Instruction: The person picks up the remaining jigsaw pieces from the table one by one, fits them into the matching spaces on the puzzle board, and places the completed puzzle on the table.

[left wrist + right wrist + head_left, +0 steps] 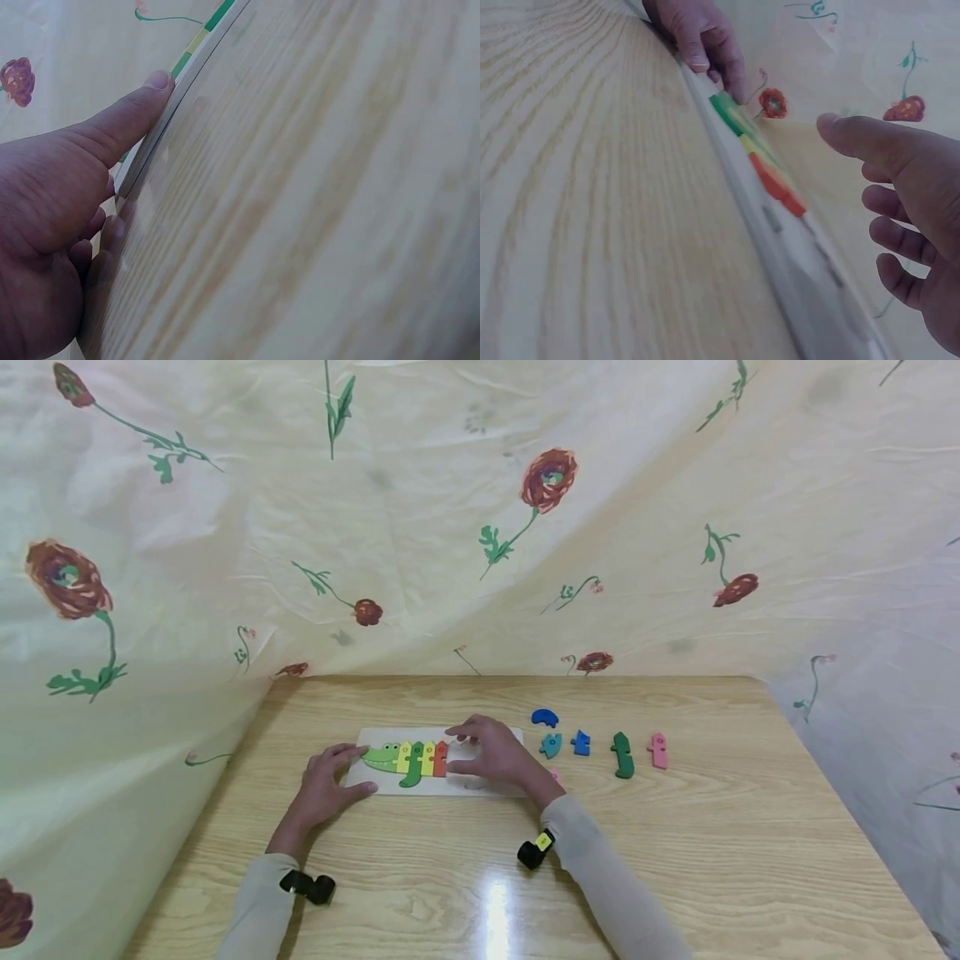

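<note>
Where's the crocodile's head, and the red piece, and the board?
Crocodile's head (381, 760): head view, its green middle.
Red piece (440, 761): head view, its middle.
Board (442, 787): head view, its bare near side.

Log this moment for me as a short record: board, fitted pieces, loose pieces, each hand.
Board: white board, flat on wooden table
Fitted, left to right: green crocodile head, yellow piece, green legged piece, second yellow piece, red piece
Loose, right of board: blue arch, teal piece, smaller blue piece, loose green piece, pink piece; another pink piece, mostly hidden by right arm
Left hand: holds board's left end
Right hand: above board near red piece, fingers apart, nothing visibly held
</note>
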A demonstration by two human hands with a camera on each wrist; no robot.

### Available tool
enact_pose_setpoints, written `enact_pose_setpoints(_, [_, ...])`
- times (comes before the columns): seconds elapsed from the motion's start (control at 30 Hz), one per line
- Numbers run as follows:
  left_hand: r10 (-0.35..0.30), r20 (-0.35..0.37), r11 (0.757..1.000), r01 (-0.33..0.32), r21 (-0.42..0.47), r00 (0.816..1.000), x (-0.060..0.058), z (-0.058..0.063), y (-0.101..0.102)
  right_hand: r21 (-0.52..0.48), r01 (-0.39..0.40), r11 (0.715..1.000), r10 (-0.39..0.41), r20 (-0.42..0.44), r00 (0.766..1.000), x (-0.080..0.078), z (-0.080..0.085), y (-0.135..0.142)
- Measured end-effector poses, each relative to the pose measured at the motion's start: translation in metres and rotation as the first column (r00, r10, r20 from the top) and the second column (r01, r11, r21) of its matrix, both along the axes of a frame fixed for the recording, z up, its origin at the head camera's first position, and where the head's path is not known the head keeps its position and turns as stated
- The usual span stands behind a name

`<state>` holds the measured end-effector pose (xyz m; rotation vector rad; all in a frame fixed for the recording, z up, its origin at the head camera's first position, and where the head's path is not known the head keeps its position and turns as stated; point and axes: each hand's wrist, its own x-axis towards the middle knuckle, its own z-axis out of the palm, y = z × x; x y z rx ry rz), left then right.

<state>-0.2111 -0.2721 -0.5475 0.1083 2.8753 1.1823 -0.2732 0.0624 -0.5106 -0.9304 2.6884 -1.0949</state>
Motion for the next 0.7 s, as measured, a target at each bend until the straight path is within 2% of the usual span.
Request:
enact_pose_setpoints(0.17, [0.001, 0.011, 1.000, -0.001, -0.001, 1.000, 0.001, -0.001, 0.001, -0.062, 0.004, 0.998, -0.007, -0.055, 0.998, 0.004, 0.008, 0.016])
enact_pose_setpoints(0.37, [-0.003, 0.010, 1.000, 0.003, -0.003, 1.000, 0.002, 0.000, -0.002, -0.120, 0.053, 0.991, -0.065, -0.095, 0.993, 0.011, 0.018, 0.035])
enact_pose_setpoints(0.47, [-0.008, 0.004, 1.000, 0.008, 0.000, 1.000, 0.002, 0.000, -0.002, -0.130, 0.087, 0.988, -0.102, -0.110, 0.989, 0.015, 0.022, 0.045])
enact_pose_setpoints(0.7, [-0.009, 0.011, 1.000, 0.008, 0.005, 1.000, 0.000, 0.001, -0.001, -0.132, 0.106, 0.986, -0.126, -0.153, 0.980, 0.025, 0.029, 0.073])
